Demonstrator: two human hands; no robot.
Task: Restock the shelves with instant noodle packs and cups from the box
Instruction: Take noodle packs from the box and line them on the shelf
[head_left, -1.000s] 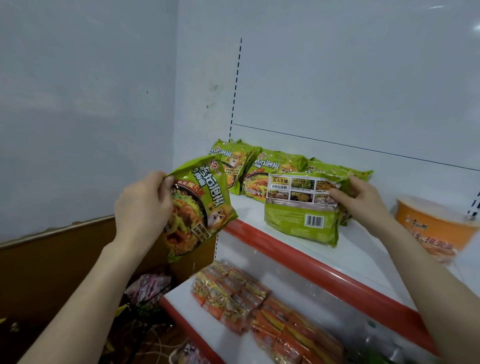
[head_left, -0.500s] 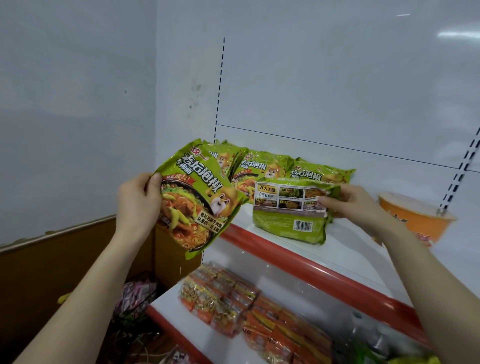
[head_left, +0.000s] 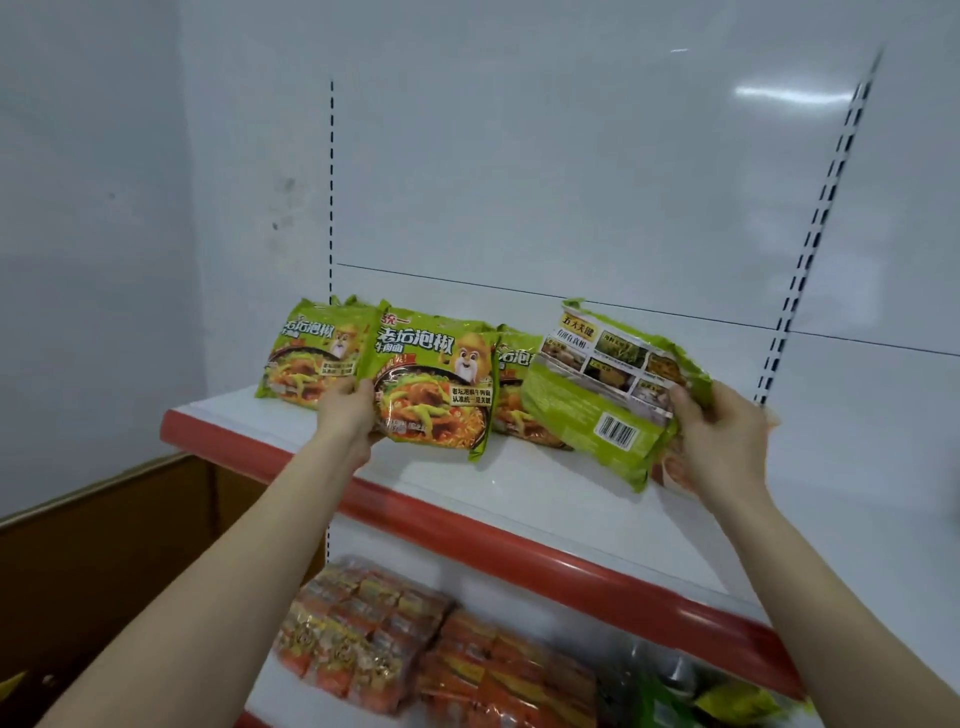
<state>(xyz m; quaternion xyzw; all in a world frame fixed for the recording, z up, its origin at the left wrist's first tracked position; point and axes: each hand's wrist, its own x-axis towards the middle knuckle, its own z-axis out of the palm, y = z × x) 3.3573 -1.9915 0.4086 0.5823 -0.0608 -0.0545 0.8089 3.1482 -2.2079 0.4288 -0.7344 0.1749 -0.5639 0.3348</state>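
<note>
- Packs on the move: a second ago my left hand (head_left: 345, 410) held the face-out green pack (head_left: 434, 395) off the shelf's left end. It now stands upright over the upper shelf (head_left: 519, 499), in front of the row.
- The back-out green pack (head_left: 597, 395), barcode showing, earlier sat low near the red front lip (head_left: 467, 540). It is now farther right and tilted, top leaning left.
- The orange cup (head_left: 672, 470), in plain sight before, shows only as a sliver behind my right hand (head_left: 722, 441).
- Bare white board runs from the packs forward to the red lip. More open board lies right of my right hand, past the slotted upright (head_left: 810, 228).
- The face-out pack overlaps the leftmost shelved pack (head_left: 306, 358) and another pack (head_left: 511, 384) behind it. I cannot tell whether its lower corner touches the board.
- My left hand grips the face-out pack by its left edge, thumb on the front, fingers hidden behind.
- My right hand pinches the back-out pack at its right edge, thumb across the printed panel.
- Orange packs (head_left: 415, 649) lie in rows on the lower shelf.
</note>
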